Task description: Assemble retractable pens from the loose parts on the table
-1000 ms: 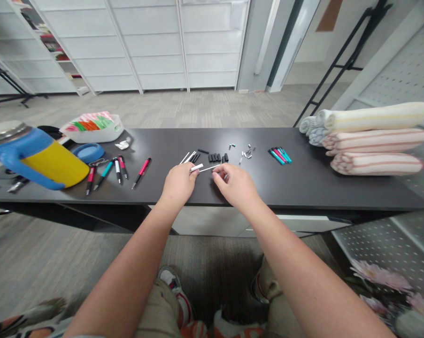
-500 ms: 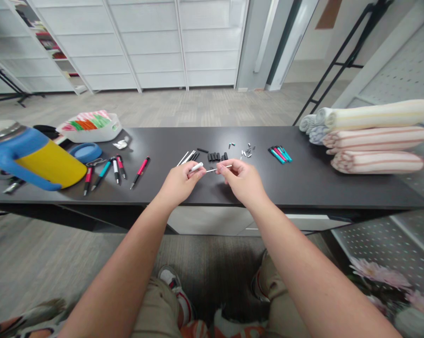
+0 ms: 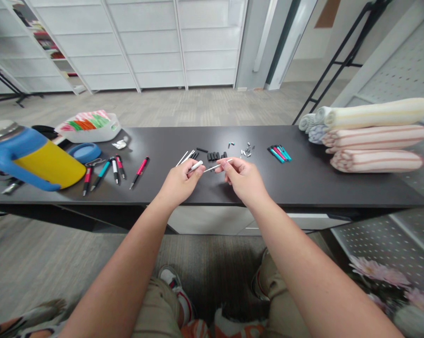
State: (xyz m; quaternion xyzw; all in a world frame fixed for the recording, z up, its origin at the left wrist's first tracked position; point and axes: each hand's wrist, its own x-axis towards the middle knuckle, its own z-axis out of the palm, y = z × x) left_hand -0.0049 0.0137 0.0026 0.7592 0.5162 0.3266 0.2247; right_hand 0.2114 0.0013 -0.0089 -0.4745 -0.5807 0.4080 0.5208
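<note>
A white pen barrel is held in my left hand, thumb and fingers closed on it. Between thumb and fingertips, my right hand pinches a thin white pen refill. The refill slants across the gap, with its lower-left tip near my left thumb. Just beyond my hands lie several black pen grips. White refills fan out past my left hand. Small metal pen tips are scattered beyond my right hand. Coloured pen barrels lie further right.
On the left of the dark table stand a blue-yellow jug, its blue lid and a white basket. Several assembled pens lie nearby. Rolled towels are stacked at the right end.
The refill is tilted a little more now, its right end higher. My right hand has shifted slightly with it; the left hand has barely moved.
</note>
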